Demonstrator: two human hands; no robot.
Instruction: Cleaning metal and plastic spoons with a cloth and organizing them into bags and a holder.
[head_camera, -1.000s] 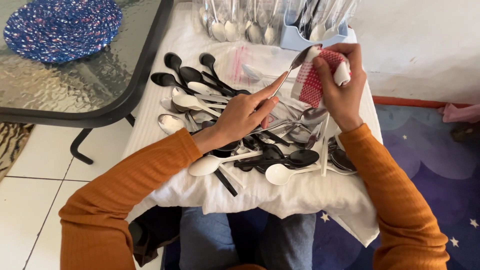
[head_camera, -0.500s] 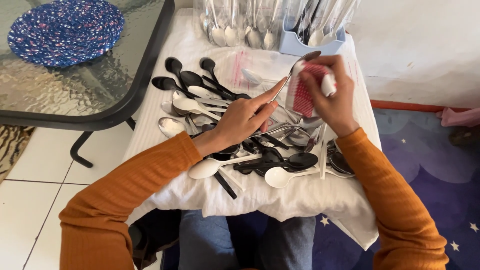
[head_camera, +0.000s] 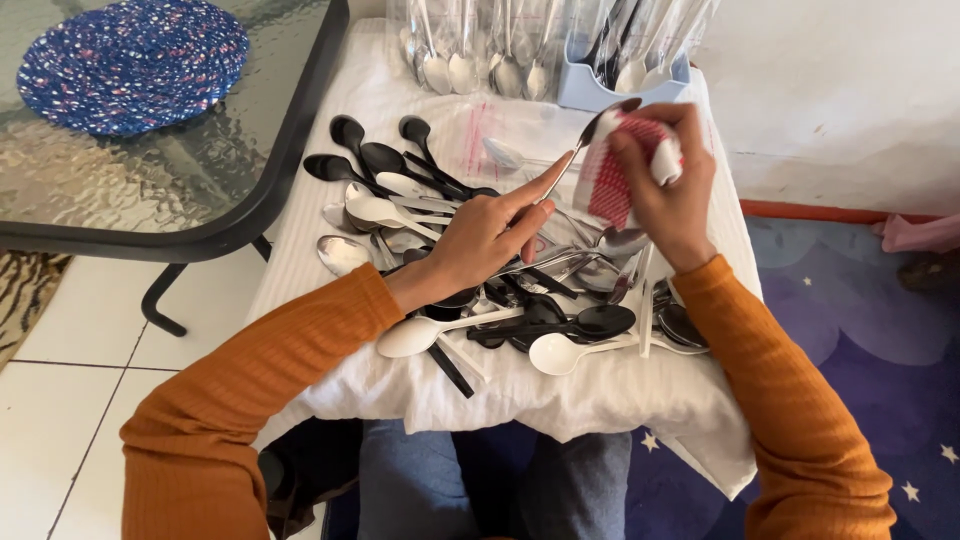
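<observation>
Left hand: a metal spoon is pinched by its handle between thumb and fingertips, bowl raised and angled away toward the holder. Right hand: closed around a bunched red-and-white checked cloth, which is pressed against the spoon's bowl. The spoon is held in the air just short of the holder, above the pile.

Step judged: the bowl is being wiped. It would be done well with the handle kept steady in the left hand, the cloth wrapped round both faces of the bowl and drawn down the neck, and the grip kept off the cleaned part.

Below the spoon, a loose pile of black, white and metal spoons is spread across a white towel. A clear plastic bag lies flat between the pile and the holder. The pale blue holder, at the far edge of the towel, is filled with upright cutlery; more metal spoons stand in a row just left of it.

The towel is draped over a narrow bench, itself hidden, and hangs down at the near edge above the person's knees. Left of the pile, a glass-topped table with a dark frame carries a blue woven mat. White floor tiles are seen under the table; right of the pile, a purple star-patterned rug and a pale wall.
</observation>
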